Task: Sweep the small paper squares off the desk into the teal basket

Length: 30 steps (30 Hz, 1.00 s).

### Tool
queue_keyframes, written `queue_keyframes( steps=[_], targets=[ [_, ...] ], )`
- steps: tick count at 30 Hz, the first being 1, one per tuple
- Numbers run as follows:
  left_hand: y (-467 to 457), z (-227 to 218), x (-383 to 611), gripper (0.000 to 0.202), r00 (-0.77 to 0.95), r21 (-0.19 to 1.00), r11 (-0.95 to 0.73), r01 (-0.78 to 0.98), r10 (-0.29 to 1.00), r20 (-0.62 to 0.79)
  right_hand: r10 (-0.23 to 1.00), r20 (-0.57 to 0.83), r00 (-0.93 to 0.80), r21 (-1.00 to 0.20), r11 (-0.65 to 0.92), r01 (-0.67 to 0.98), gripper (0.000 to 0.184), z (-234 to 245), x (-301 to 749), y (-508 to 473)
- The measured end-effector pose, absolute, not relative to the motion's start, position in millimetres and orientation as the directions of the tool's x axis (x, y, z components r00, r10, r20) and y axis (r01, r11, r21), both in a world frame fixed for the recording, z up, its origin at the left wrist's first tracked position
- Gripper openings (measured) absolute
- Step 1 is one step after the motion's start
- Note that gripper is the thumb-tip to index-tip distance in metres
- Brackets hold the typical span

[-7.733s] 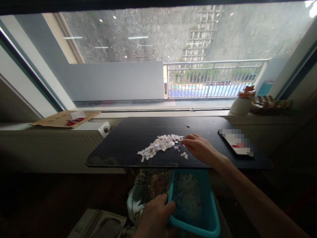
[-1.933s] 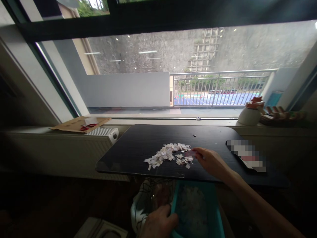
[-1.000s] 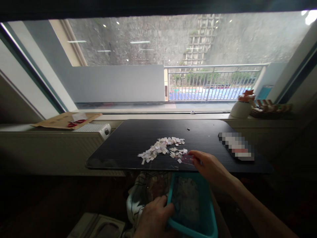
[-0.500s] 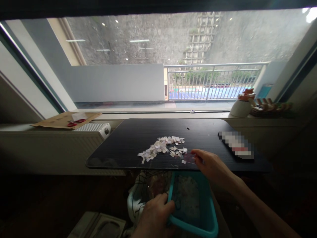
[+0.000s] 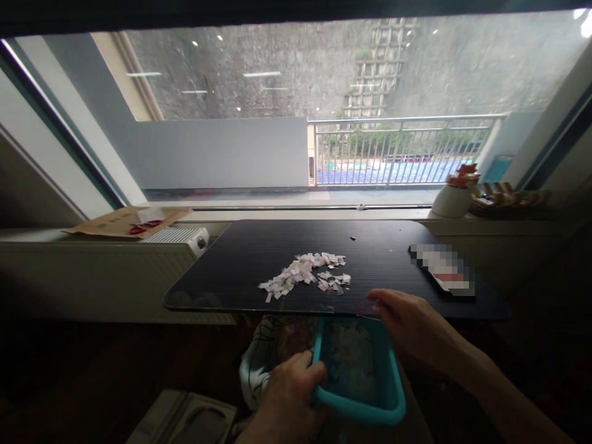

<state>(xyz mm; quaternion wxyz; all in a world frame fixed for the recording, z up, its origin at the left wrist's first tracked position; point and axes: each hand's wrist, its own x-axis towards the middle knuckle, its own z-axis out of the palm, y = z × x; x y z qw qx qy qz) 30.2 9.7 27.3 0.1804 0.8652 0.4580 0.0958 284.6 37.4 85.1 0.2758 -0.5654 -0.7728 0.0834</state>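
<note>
A teal plastic bin [image 5: 398, 385] is held just below the table's front edge, its bottom covered with pale scraps. My left hand [image 5: 292, 388] is closed on the bin's left rim. At the table edge above the bin, my right hand [image 5: 401, 314] pinches a thin see-through pinkish plastic piece [image 5: 365, 306]; its exact kind is unclear. On the black table [image 5: 222, 265] lies a curved pile of small white paper scraps [image 5: 296, 274], with a smaller cluster [image 5: 333, 282] beside it, left of my right hand.
At the table's right lies a flat item [image 5: 444, 271], blurred out. Red-handled scissors [image 5: 145, 227] rest on brown paper [image 5: 106, 222] over the radiator [image 5: 176, 235]. A white jar [image 5: 449, 200] and a basket [image 5: 509, 200] stand on the right sill.
My right hand has drawn the plastic piece toward the table's front edge, away from the scraps. A lone scrap near the edge is gone from the table. The bin has risen slightly.
</note>
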Motion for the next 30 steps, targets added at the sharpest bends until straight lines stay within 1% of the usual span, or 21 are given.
queue_keyframes(
  steps=[4, 8, 16, 20, 22, 27, 30],
  targets=[
    [9.6, 20.8, 36.1, 0.015, 0.608, 0.360, -0.557, 0.749, 0.793, -0.039, 0.915, 0.372, -0.158, -0.455, 0.328, 0.828, 0.033, 85.6, 274.1, 55.5],
    [8.9, 18.1, 36.8, 0.017, 0.638, 0.349, -0.570, 0.744, 0.761, -0.117, 0.925, 0.347, -0.153, -0.447, 0.307, 0.840, 0.034, 84.0, 257.4, 82.4],
    [5.9, 23.6, 34.4, 0.018, 0.622, 0.334, -0.554, 0.762, 0.770, -0.143, 0.931, 0.327, -0.165, -0.428, 0.301, 0.852, 0.036, 86.9, 242.0, 88.4],
    [4.6, 24.8, 34.3, 0.017, 0.624, 0.346, -0.555, 0.757, 0.772, -0.126, 0.935, 0.296, -0.196, -0.425, 0.313, 0.849, 0.033, 89.5, 242.0, 78.6],
    [4.1, 24.5, 34.3, 0.016, 0.623, 0.346, -0.557, 0.755, 0.775, -0.112, 0.933, 0.306, -0.189, -0.412, 0.309, 0.857, 0.033, 90.4, 246.0, 75.3],
    [4.1, 23.4, 35.5, 0.017, 0.618, 0.334, -0.562, 0.757, 0.782, -0.084, 0.929, 0.366, -0.057, -0.325, 0.185, 0.927, 0.036, 83.4, 263.7, 68.2],
    [5.4, 25.3, 39.2, 0.019, 0.635, 0.322, -0.586, 0.744, 0.770, -0.066, 0.926, 0.373, -0.052, -0.310, 0.177, 0.934, 0.035, 72.8, 265.2, 63.1]
  ],
)
